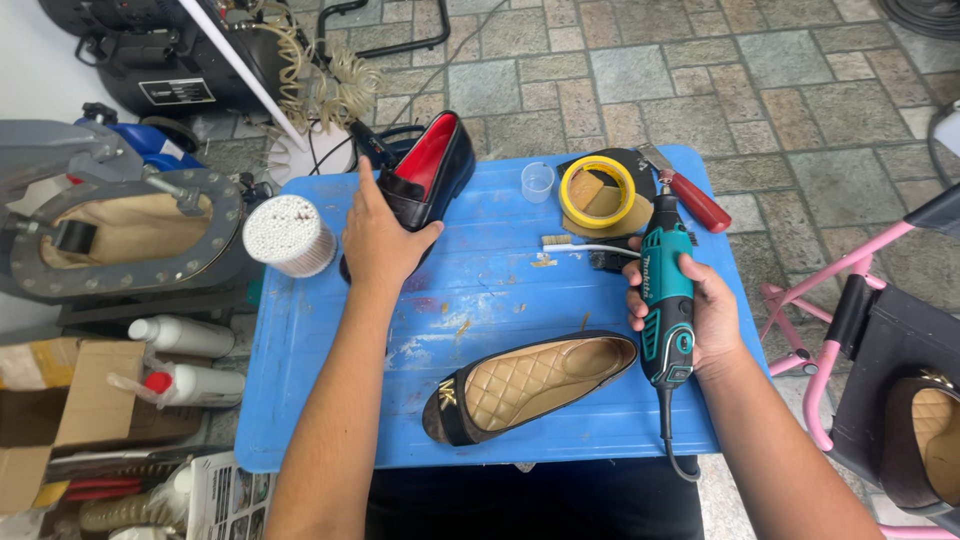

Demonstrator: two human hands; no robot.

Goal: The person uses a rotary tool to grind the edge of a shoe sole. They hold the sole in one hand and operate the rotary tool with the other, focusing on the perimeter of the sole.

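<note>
My left hand (378, 238) grips the heel of a black loafer with a red lining (432, 160), tilted up at the far left of the blue plastic table (480, 290). My right hand (700, 310) holds a teal rotary tool (665, 300) upright by its body, its cord hanging off the near edge. A black flat shoe with a quilted tan insole (530, 385) lies on the table near me, between my forearms.
On the table: a round tub of cotton swabs (290, 235), a small clear cup (537, 181), a yellow tape roll (597, 193), a toothbrush (585, 245), a red-handled tool (690, 198). Glue bottles (185, 360) and a cardboard box sit left; a pink-framed stool (880, 340) stands right.
</note>
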